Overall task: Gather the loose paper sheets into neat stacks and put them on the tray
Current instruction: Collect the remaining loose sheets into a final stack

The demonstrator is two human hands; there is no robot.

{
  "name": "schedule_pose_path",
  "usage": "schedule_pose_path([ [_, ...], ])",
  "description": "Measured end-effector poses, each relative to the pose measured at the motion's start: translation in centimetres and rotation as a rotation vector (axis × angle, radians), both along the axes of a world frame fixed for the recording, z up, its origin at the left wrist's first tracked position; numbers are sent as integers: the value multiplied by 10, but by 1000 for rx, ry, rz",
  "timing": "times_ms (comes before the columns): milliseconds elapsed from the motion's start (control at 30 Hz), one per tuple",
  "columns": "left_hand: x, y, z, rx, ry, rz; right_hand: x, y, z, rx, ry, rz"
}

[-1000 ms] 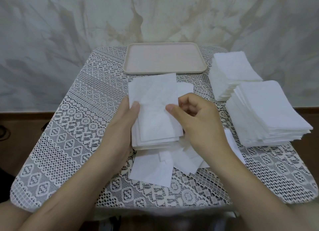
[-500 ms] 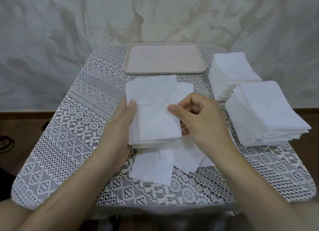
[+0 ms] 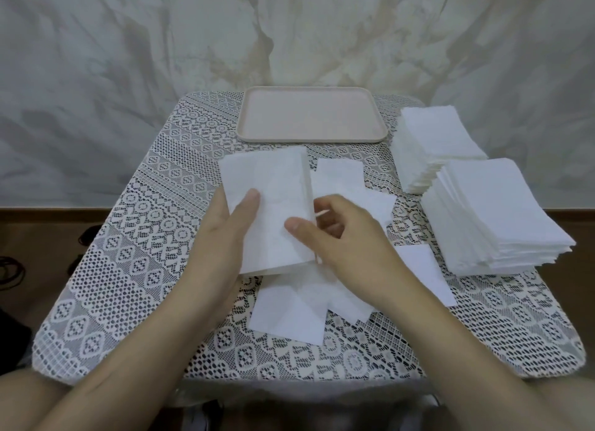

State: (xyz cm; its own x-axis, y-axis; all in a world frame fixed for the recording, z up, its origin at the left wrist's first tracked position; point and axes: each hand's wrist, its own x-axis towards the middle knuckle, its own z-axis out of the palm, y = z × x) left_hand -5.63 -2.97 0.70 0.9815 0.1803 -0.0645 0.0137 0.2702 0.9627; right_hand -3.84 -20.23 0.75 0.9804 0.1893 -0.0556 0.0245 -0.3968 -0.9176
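**Both hands grip 1 small stack at mid-bench**

At the left, the lace-covered bench (image 3: 128,253) carries nothing but its pattern. The left hand (image 3: 225,237) comes in from 7 o'clock and grips the held stack (image 3: 270,198) at its left edge, with the thumb lying on the top sheet and the fingers hidden beneath. This stack of white paper sheets is at the bench's centre, tilted so its long side runs toward 11 o'clock. Whether its lower end touches the bench cannot be told.

Straight beyond it, at 12 o'clock, the pale pink tray (image 3: 310,115) lies flat near the far edge with no paper on it.

The right hand (image 3: 341,237) comes in from 5 o'clock and pinches the held stack at its right edge, the thumb pressed on the top sheet and the fingers curled behind the edge.

Under and around both hands the loose sheets (image 3: 289,311) lie overlapping on the bench, spreading from 6 o'clock of the held stack round to 1 o'clock, with 1 more sheet out at 4 o'clock.

Furthest right are 2 tall stacks, touching each other. The far stack (image 3: 434,137) sits at 2 o'clock, just beside the tray's right end. The near stack (image 3: 492,211) sits at 3 o'clock and overhangs the bench's right edge.
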Motion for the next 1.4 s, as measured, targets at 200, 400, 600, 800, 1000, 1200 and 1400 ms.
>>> schedule_pose_path([
  [200, 2, 6, -5, -12, 3, 18, -7, 6, -1, 60, 58, 164],
  [400, 10, 74, 8, 251, -150, 10, -1, 11, 16, 65, -38, 167],
  [600, -9, 111, -7, 536, -61, -166, -6, 52, 8, 184, -83, 101],
  [800, -10, 101, -13, 527, -58, -269, -20, 66, -15, 94, -60, 49],
  [1000, -13, 84, -11, 400, -109, -272, -17, 37, -7, 161, -125, 50],
  [1200, -16, 69, -19, 398, -109, -255, -26, 27, -18, 127, -109, 111],
  [1400, -14, 65, -16, 348, -123, -269, -29, 24, -20, 128, -110, 133],
])
